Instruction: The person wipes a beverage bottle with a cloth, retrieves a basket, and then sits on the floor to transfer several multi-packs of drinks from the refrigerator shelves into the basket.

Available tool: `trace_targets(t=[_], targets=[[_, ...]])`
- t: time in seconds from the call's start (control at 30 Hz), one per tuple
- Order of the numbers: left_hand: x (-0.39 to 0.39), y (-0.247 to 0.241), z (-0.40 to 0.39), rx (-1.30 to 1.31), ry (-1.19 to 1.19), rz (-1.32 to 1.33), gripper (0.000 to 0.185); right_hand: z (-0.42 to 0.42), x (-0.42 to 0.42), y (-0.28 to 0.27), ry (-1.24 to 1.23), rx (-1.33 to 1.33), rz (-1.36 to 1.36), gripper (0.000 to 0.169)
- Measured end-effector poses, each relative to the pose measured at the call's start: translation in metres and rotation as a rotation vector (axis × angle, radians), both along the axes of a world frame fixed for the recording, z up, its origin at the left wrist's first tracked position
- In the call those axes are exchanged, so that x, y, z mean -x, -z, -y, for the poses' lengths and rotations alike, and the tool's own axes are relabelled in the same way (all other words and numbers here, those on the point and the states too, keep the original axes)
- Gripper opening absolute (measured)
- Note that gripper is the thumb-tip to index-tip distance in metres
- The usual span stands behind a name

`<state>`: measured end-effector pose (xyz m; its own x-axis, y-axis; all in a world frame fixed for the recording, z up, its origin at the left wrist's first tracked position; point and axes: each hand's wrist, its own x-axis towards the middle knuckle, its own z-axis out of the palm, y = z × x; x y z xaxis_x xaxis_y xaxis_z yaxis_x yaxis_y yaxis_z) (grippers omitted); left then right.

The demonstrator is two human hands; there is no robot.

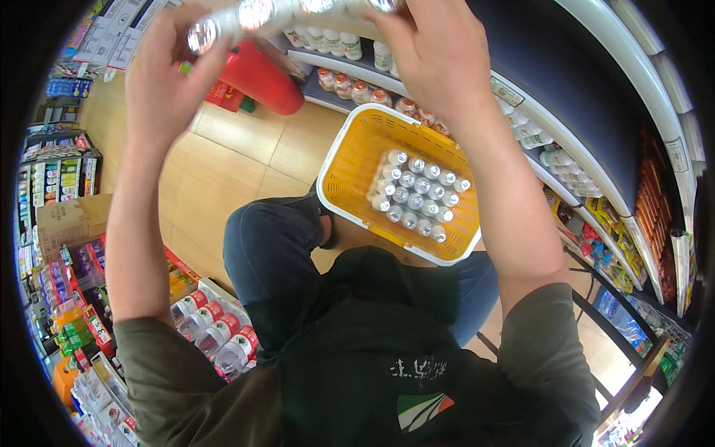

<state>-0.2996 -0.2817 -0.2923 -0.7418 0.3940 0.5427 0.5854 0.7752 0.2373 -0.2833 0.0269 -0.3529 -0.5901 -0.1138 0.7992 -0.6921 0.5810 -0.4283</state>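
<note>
A row of small bottles with silver foil caps (254, 14) spans the gap between my raised hands, blurred and partly cut off by the top of the picture. Its left end is gripped by my left hand (159, 84), thumb toward me. At the other end, my right hand (444, 56) holds the row near the front of a shelf; some fingertips are out of sight. Below, between my knees and the shelving, stands a yellow plastic basket (349, 170) with a white rim. Inside it, several similar foil-capped bottles (415, 201) stand upright in close rows.
Curved store shelving (536, 112) runs along the right, with white bottles (333, 43) and orange-capped bottles (360, 92) on lower levels. A red cylindrical object (262, 78) stands ahead. Left are a cardboard box (72, 220) and packs of water bottles (223, 329). A black metal frame (592, 313) is at right.
</note>
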Motion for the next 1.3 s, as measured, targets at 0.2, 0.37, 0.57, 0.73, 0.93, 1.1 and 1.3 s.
trace_targets(t=[0.2, 0.37, 0.57, 0.73, 0.93, 1.1, 1.3], targets=[[-0.096, 0.056, -0.028, 0.125, 0.079, 0.287, 0.04, -0.028, -0.064, 0.047, -0.093, -0.158, 0.205, 0.035], [-0.119, 0.157, -0.057, 0.47, 0.055, 0.663, 0.032, -0.035, -0.067, 0.129, -0.272, -0.343, 0.51, 0.035], [-0.109, 0.264, -0.081, 0.642, -0.085, 1.051, 0.038, -0.012, -0.042, 0.243, -0.278, -0.427, 0.826, 0.039], [-0.108, 0.348, -0.098, 0.672, -0.245, 1.116, 0.036, 0.014, -0.048, 0.317, -0.142, -0.241, 0.883, 0.04], [-0.102, 0.39, -0.106, 0.918, -0.147, 1.145, 0.03, -0.021, -0.115, 0.325, 0.077, -0.142, 1.32, 0.036], [-0.112, 0.387, -0.103, 0.968, -0.021, 1.082, 0.029, -0.012, -0.162, 0.351, 0.011, 0.018, 1.563, 0.035], [-0.105, 0.371, -0.113, 0.893, 0.048, 1.091, 0.03, 0.02, -0.149, 0.356, -0.093, -0.165, 1.479, 0.034]])
